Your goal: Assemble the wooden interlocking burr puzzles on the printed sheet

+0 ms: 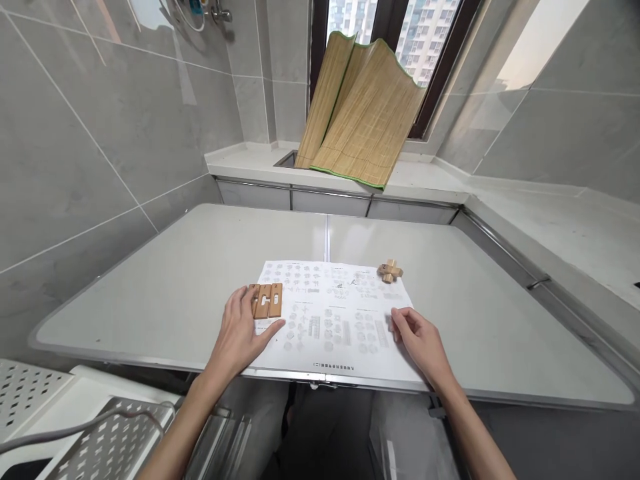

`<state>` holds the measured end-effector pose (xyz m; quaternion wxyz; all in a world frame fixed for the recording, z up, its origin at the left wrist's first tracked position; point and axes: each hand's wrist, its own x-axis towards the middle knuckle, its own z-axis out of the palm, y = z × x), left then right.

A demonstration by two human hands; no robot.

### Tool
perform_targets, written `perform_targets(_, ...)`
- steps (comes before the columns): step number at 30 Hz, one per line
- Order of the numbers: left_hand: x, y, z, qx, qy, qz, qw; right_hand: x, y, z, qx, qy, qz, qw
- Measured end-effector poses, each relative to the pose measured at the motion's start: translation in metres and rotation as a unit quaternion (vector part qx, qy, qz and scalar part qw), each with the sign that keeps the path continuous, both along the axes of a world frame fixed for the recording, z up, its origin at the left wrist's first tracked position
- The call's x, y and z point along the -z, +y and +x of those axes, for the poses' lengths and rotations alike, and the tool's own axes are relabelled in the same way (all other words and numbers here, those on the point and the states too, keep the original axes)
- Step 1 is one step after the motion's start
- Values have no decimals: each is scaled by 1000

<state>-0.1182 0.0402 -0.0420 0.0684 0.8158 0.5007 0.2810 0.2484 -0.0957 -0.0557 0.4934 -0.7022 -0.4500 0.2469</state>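
A printed instruction sheet (320,360) with rows of small diagrams lies flat on the table. Over its left edge, my left hand (239,337) rests with the thumb spread away from the fingers. Its fingertips touch the left side of a row of flat brown wooden puzzle pieces (275,301), which have slots and notches and lie side by side. My right hand (420,340) sits at the sheet's right edge, fingers curled in loosely towards the thumb, with nothing visible between them. Beyond it, an assembled wooden interlocking puzzle (389,271) stands at the sheet's upper right corner.
The pale folding table (150,280) has a seam down its middle. Behind it, a bamboo mat (370,120) leans against the window above a white ledge (240,160). A white perforated plastic rack (65,413) with a grey cable stands at the lower left.
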Motion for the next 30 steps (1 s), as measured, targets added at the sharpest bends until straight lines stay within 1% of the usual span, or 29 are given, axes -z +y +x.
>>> perform_targets(3,1,-2,2,2,20,-9,1000,-2,-1,-1,10,0,-2,1000)
perform_targets(6,-2,-5,3,-6,28,-22,999,-3,-2,-2,20,-5,-7,1000)
perform_targets(17,-8,-12,1,-5,16,-73,997,-4,-4,-1,20,-11,-18,1000)
perform_targets(24,-7,-13,0,50,3,-65,997,-2,-2,-1,20,-11,-11,1000)
perform_targets(27,-6,-13,-2,57,-8,-61,997,-5,-2,-3,15,-42,-18,999)
perform_targets(30,-5,-14,-3,50,-34,-39,997,-12,1,-17,9,-103,-23,994)
